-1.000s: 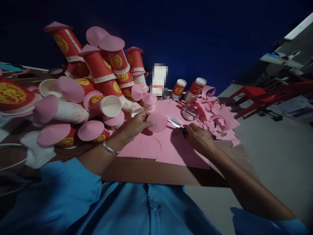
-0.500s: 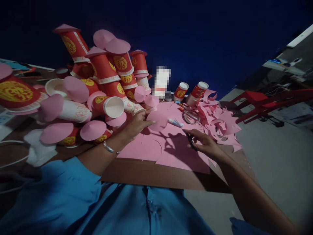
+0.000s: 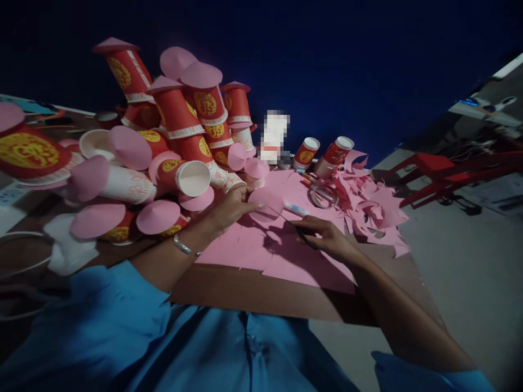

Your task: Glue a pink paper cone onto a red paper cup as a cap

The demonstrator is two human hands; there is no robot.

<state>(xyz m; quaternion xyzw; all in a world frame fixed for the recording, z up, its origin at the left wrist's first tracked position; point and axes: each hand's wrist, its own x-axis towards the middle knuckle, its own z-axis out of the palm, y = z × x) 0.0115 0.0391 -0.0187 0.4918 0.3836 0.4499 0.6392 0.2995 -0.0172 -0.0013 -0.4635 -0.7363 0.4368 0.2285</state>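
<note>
My left hand (image 3: 233,208) pinches the left edge of a round pink paper disc (image 3: 267,202), holding it above the table. In my right hand (image 3: 327,235) is a dark-handled pair of scissors (image 3: 304,235), its thin blades pointing left and reaching the disc. Whether the blades are parted is hard to make out. Flat pink paper sheets (image 3: 245,250) lie beneath both hands, with shadows across them. Just beyond the scissors rests a white and blue tube (image 3: 296,209).
Red paper cups with pink cone tops (image 3: 177,109) are piled high on the left. Two capped red cups (image 3: 306,153) stand at the back, near a tape roll (image 3: 323,196). Pink paper scraps (image 3: 370,201) heap on the right. A red stool (image 3: 425,166) stands beyond the table.
My right hand has moved left with the scissors, bringing the blades to the paper disc. My left hand still holds the disc, and the view has shifted slightly.
</note>
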